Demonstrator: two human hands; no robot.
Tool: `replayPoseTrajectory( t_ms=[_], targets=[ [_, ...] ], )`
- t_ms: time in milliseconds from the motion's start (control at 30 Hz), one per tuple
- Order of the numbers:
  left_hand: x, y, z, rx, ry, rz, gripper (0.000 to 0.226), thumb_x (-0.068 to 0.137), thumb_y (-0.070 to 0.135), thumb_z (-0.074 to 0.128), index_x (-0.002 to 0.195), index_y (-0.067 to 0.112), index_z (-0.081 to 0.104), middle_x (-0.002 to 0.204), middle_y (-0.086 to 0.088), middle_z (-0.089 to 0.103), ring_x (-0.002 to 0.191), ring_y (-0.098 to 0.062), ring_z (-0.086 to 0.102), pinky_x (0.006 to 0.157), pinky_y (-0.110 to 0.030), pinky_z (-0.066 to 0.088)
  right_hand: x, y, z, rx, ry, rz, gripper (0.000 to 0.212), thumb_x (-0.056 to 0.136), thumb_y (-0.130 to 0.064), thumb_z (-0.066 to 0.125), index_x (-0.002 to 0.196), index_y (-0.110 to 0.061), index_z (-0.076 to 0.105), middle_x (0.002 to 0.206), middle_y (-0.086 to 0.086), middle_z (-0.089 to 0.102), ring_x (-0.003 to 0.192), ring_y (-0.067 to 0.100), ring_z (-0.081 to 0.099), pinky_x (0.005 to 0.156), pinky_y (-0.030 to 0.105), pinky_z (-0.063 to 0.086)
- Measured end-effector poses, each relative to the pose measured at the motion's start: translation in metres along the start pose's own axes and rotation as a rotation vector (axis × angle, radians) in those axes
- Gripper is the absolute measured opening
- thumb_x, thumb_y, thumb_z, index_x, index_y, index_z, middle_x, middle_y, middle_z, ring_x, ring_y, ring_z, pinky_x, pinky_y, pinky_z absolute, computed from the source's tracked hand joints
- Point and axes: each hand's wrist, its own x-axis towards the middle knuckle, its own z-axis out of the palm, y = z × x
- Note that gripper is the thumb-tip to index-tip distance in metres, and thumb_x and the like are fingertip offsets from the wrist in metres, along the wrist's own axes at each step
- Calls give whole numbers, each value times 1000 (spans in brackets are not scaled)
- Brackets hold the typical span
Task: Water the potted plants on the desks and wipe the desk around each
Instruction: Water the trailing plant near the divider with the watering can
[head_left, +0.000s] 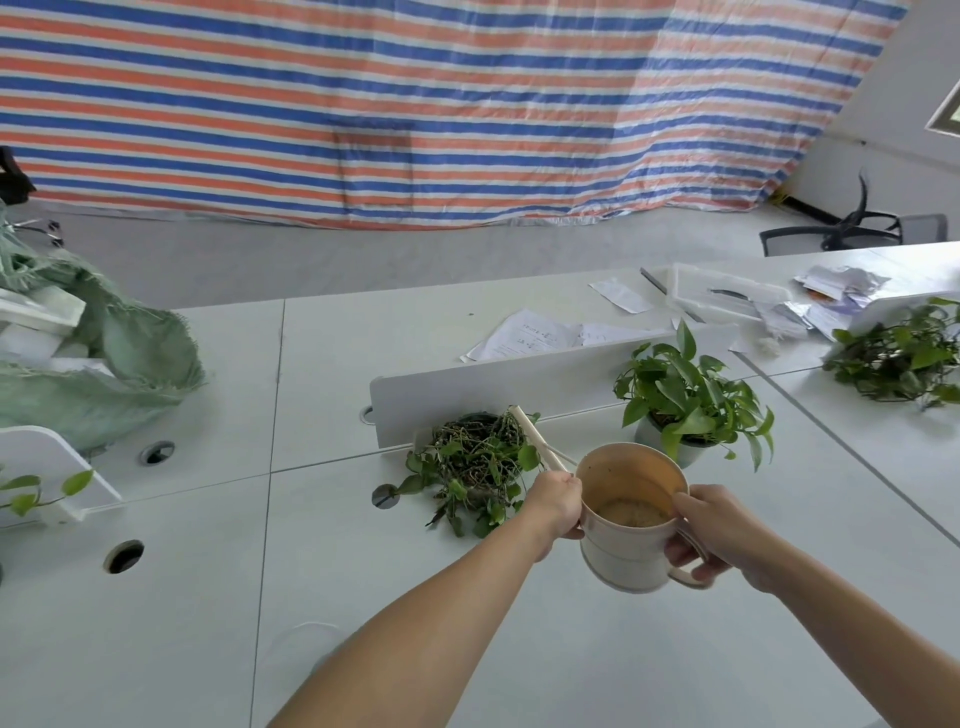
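Observation:
A beige watering can (626, 540) with a long thin spout hangs above the white desk (467, 649). My right hand (711, 530) grips its handle. My left hand (556, 501) holds the can at the base of the spout. The spout's tip reaches over a wilted, sprawling potted plant (470, 462). To the right of it a leafy green plant in a white pot (685, 405) stands by a low white divider (493, 384). A third green plant (904, 353) sits at the far right. A little water shows in the can.
Loose papers (530, 335) and a clear tray (727, 296) lie beyond the divider. A green woven sack (104, 364) is heaped at the left. Round cable holes (123, 556) dot the desk. A striped tarp covers the back wall, and a black chair (857, 228) stands at the right.

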Motion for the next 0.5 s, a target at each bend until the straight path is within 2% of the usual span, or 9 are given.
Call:
replayPoseTrajectory(
  t_ms=[200, 333, 500],
  targets=[
    [-6, -1, -14, 0, 33, 18, 28, 102, 17, 32, 103, 8, 58, 82, -5, 54, 83, -25, 57, 64, -29, 55, -1, -8, 8, -4, -26, -20, 22, 97, -8, 39, 92, 1, 58, 65, 18, 65, 56, 27, 60, 51, 32, 48],
    [-11, -8, -17, 14, 52, 19, 32, 103, 20, 33, 115, 5, 58, 96, -7, 55, 79, -21, 57, 65, -29, 55, -3, -7, 13, -30, -45, -15, 28, 97, -10, 39, 102, 10, 58, 65, 18, 66, 56, 27, 61, 50, 32, 49],
    [-19, -18, -16, 28, 63, 19, 26, 103, 21, 34, 100, 10, 58, 84, -3, 54, 72, -18, 55, 69, -32, 56, -8, -1, 15, -53, -68, -2, 31, 97, -11, 38, 105, 11, 58, 63, 17, 66, 56, 26, 61, 50, 32, 49]
  ],
)
